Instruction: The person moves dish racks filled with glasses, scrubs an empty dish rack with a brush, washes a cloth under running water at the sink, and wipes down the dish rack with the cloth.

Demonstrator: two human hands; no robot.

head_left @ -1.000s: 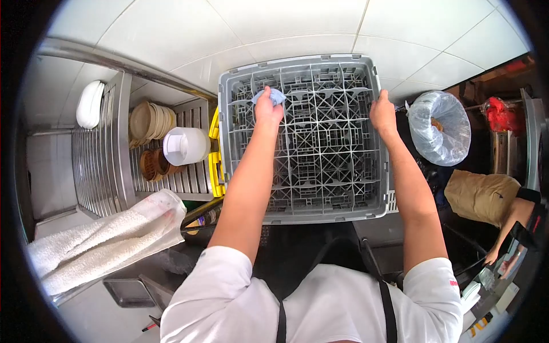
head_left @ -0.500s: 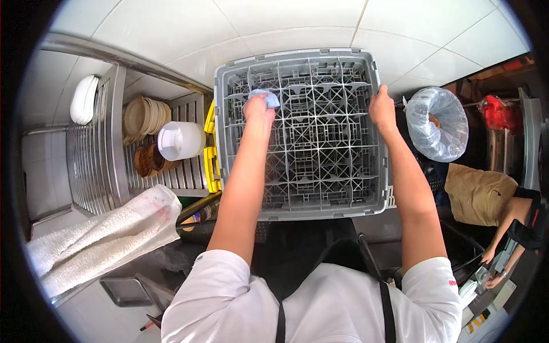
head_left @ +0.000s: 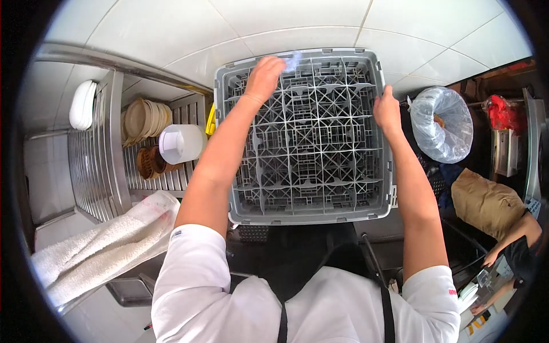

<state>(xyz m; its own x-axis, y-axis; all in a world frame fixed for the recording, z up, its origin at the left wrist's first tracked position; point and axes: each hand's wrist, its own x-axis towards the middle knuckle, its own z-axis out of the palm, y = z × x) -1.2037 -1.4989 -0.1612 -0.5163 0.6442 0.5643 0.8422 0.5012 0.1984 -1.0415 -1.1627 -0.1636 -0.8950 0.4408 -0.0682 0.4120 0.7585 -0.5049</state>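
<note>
In front of me is a grey plastic dishwasher rack (head_left: 309, 219), divided into square compartments by a grid. My left hand (head_left: 266, 77) is closed on a light blue cloth (head_left: 293, 62), which is against the rack near its far rim, left of the middle. My right hand (head_left: 388, 110) grips the rack's right rim, fingers wrapped over the edge. Some of the rack's left side is hidden behind my left forearm.
Left, a slatted metal shelf holds stacked plates (head_left: 150, 120), a white plastic container (head_left: 182, 143) and brown bowls (head_left: 150, 162). A white towel (head_left: 108, 246) hangs nearer me. At right are a plastic-lined bin (head_left: 443, 128) and another person's arm (head_left: 517, 235).
My left hand has moved with the cloth away from me and slightly right, from inside the grid to the far rim. The rack has turned slightly; my right hand keeps its grip.
</note>
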